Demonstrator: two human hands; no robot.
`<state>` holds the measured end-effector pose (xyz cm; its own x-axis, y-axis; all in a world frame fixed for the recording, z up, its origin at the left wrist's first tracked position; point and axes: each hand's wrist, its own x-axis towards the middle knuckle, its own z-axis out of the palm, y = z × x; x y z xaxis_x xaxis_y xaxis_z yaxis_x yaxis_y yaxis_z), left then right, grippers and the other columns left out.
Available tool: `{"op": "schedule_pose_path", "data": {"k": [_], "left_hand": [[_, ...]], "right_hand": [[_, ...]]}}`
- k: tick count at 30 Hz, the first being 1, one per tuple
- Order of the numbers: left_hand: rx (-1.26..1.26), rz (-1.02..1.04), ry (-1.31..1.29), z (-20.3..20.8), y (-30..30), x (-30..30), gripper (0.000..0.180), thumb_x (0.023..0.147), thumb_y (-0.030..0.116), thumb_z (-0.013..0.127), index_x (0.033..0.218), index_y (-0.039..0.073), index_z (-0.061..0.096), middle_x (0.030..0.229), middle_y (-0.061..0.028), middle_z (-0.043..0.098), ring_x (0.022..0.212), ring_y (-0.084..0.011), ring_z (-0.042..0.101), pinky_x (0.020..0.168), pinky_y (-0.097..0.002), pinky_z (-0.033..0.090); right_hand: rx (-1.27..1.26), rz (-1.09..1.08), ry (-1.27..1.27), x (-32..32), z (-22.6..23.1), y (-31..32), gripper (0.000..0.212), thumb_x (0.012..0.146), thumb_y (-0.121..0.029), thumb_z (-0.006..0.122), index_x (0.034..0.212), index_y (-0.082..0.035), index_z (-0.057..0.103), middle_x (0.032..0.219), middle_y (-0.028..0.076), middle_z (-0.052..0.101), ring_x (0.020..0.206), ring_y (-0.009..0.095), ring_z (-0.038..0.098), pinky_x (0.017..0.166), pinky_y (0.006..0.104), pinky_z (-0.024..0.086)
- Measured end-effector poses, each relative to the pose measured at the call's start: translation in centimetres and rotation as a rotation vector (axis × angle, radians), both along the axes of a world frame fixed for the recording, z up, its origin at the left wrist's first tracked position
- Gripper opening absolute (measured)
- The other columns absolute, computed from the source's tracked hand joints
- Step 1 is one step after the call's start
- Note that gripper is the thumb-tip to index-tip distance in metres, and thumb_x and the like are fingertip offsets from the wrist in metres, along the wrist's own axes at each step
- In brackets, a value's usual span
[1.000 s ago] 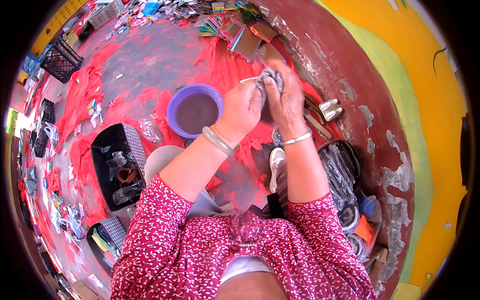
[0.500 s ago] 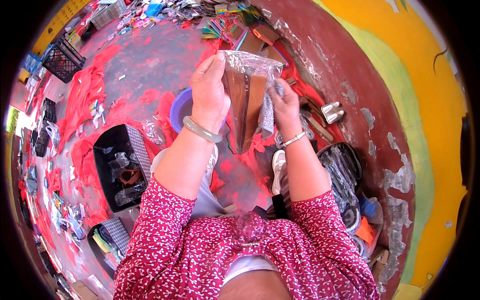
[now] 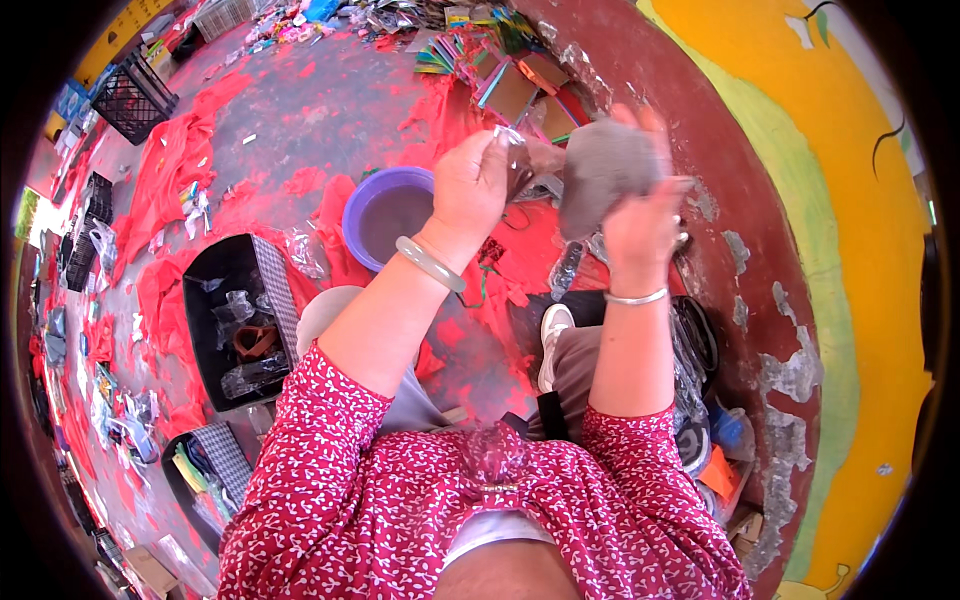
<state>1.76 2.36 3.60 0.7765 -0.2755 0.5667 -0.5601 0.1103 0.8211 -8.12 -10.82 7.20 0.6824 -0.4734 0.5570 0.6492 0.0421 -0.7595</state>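
My left hand point(image 3: 468, 188) is closed on the edge of a brown item point(image 3: 519, 168) in clear plastic wrap; its kind I cannot make out, as the fingers and a grey cloth cover part of it. To its right my right hand point(image 3: 640, 235) holds that grey cloth point(image 3: 608, 170), smeared by motion, with fingers on its far and right sides. Below and left of my left hand stands a purple basin point(image 3: 350, 215) with murky liquid in it.
A black bin point(image 3: 215, 375) with plastic-wrapped things stands at the left, a smaller container point(image 3: 235, 455) below it. Folders and cardboard point(image 3: 510, 92) lie beyond my hands. A peeling red wall point(image 3: 745, 200) closes off the right. Red cloth point(image 3: 165, 165) covers parts of the floor.
The wrapped brown item has turned and now shows much less. My right hand has moved right, and the grey cloth is spread out in it. The basin is more exposed.
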Motion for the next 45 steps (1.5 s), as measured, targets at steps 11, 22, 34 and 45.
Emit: {"op": "schedule_pose_path", "data": {"k": [11,22,34,45], "left_hand": [[-0.381,-0.517,0.738,-0.2,-0.3,-0.3,0.018,0.094,0.011,0.046,0.091,-0.002,0.059,0.082,-0.0041,0.059,0.075,-0.0092,0.055,0.069,-0.0245,0.047],[-0.347,-0.592,0.814,-2.1,-1.8,-1.1,0.019,0.094,0.014,0.048,0.095,-0.001,0.058,0.089,-0.0048,0.061,0.079,-0.0108,0.058,0.074,-0.0267,0.048],[0.157,-1.102,0.744,-1.9,-0.9,-2.0,0.061,0.077,0.007,0.067,0.131,0.001,0.039,0.119,-0.0066,0.052,0.108,-0.0137,0.051,0.093,-0.0284,0.040],[-0.107,-0.935,0.875,-1.2,0.3,-0.4,0.054,0.078,-0.001,0.059,0.129,0.002,0.039,0.113,-0.0115,0.055,0.098,-0.0214,0.059,0.084,-0.0333,0.047]], "right_hand": [[-0.726,-0.184,0.366,1.2,-3.1,1.3,0.053,0.077,-0.019,0.069,0.124,-0.008,0.049,0.114,0.013,0.056,0.104,0.023,0.055,0.091,0.0321,0.042],[-0.298,-0.516,0.461,2.3,-5.3,0.7,0.016,0.087,-0.014,0.057,0.093,0.000,0.060,0.077,0.009,0.062,0.069,0.011,0.055,0.067,0.0266,0.046],[0.312,-0.509,0.380,1.5,-4.8,-3.9,0.023,0.093,-0.020,0.050,0.097,0.001,0.060,0.081,0.001,0.060,0.070,0.008,0.053,0.061,0.0231,0.045],[0.676,-0.255,0.201,-2.5,-1.4,-6.5,0.031,0.094,-0.020,0.042,0.113,0.003,0.049,0.099,0.017,0.059,0.089,0.028,0.060,0.077,0.0394,0.051]]}}
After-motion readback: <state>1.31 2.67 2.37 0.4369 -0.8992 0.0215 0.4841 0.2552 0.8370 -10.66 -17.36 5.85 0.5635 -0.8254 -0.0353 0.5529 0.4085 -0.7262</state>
